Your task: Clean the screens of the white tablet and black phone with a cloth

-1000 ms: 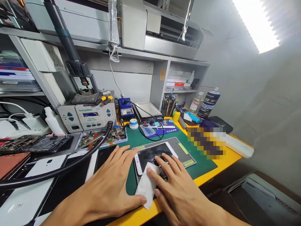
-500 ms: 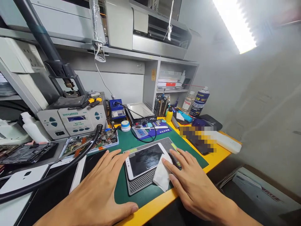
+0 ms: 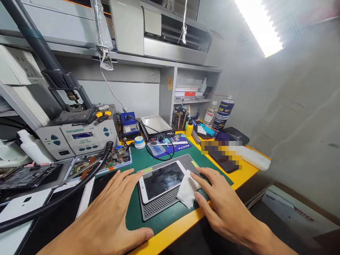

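Observation:
A white smartphone (image 3: 163,182) with a dark screen lies face up on a grey perforated pad (image 3: 159,206). My left hand (image 3: 111,209) is open, fingers stretched and thumb apart. Its index fingertip is at the phone's upper left corner; whether it touches cannot be told. At the phone's right end, my right hand (image 3: 220,198) has a folded white wipe (image 3: 187,190) at its index finger and thumb. That wipe overlaps the phone's lower right corner. Part of the right hand's grip is hidden behind the fingers.
A green mat (image 3: 132,198) covers the yellow desk (image 3: 170,230). Behind it stand a soldering station (image 3: 129,124), a small hot plate (image 3: 158,127) and a yellow bottle (image 3: 189,129). A black hose (image 3: 79,191) crosses the left side. Another dark phone (image 3: 223,159) lies right.
My right hand has shifted right and slightly away from me, and the white wipe has moved with it, baring more of the screen. The left hand keeps its place beside the phone.

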{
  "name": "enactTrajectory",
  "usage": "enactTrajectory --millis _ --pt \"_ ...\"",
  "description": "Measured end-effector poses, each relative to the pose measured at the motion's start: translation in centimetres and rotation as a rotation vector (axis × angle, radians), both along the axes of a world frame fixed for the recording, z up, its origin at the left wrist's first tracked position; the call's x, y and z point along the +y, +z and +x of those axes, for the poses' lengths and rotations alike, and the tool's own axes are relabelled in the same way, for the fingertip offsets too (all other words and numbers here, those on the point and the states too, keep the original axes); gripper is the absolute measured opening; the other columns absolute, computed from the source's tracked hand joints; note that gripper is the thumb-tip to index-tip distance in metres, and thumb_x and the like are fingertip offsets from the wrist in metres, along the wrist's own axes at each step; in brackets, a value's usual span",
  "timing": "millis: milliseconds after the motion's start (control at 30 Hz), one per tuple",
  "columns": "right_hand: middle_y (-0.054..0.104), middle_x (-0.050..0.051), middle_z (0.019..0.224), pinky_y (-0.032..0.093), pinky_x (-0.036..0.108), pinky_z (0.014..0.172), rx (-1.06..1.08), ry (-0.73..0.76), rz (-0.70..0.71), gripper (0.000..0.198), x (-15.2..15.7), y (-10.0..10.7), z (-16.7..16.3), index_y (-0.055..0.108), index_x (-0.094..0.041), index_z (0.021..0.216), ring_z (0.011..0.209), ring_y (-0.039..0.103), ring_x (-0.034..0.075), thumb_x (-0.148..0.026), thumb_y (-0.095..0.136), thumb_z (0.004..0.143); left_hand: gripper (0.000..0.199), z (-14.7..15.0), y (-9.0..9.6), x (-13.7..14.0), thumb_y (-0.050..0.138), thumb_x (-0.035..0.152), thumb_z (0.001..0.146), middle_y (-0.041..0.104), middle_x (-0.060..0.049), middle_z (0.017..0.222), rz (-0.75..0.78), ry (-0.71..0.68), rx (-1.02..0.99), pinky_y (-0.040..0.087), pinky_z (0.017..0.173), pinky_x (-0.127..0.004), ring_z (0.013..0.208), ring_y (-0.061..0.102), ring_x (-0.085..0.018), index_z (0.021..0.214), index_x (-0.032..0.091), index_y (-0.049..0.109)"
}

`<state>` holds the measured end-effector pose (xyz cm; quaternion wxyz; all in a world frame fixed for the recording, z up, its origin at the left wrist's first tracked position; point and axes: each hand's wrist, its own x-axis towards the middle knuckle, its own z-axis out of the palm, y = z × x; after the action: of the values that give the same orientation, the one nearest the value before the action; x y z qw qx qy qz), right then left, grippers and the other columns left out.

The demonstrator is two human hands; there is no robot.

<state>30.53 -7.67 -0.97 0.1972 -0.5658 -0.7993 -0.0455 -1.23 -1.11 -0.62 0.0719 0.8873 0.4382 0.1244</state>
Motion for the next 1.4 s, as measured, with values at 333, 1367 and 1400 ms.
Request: enactTrajectory --millis 333,1367,1400 --pt "0.058 0.009 0.088 0.050 0.037 0.068 0.180 0.017 0.193 0.008 0.3 -1.1 -4.6 0.065 -0.016 0.089 0.080 0.053 0.023 -0.018 0.057 0.092 0.096 -0.1 -0.1 -0.2 0.071 0.065 0.076 0.043 -0.017 0.155 0.130 -0.053 -0.038 0.041 0.116 -0.057 0.146 0.037 -0.040 0.152 0.020 0.035" --pt "0.065 0.007 0.088 0.052 0.035 0.070 0.080 0.080 0.084 0.007 0.8 -0.6 -4.2 0.069 -0.018 0.085 0.080 0.061 0.022 -0.014 0.064 0.084 0.088 -0.1 0.0 -0.5 0.069 0.060 0.079 0.047 -0.016 0.152 0.255 -0.109 -0.082 0.040 0.117 -0.058 0.145 0.038 -0.038 0.151 0.020 0.036" --pt "0.065 0.007 0.085 0.051 0.034 0.067 0.041 0.077 0.111 0.007 0.9 -0.6 -4.4 0.067 -0.018 0.080 0.077 0.060 0.022 -0.013 0.064 0.083 0.088 0.0 0.0 -0.5 0.069 0.059 0.079 0.047 -0.016 0.152 0.260 -0.106 -0.083 0.041 0.116 -0.058 0.145 0.039 -0.038 0.151 0.020 0.036"
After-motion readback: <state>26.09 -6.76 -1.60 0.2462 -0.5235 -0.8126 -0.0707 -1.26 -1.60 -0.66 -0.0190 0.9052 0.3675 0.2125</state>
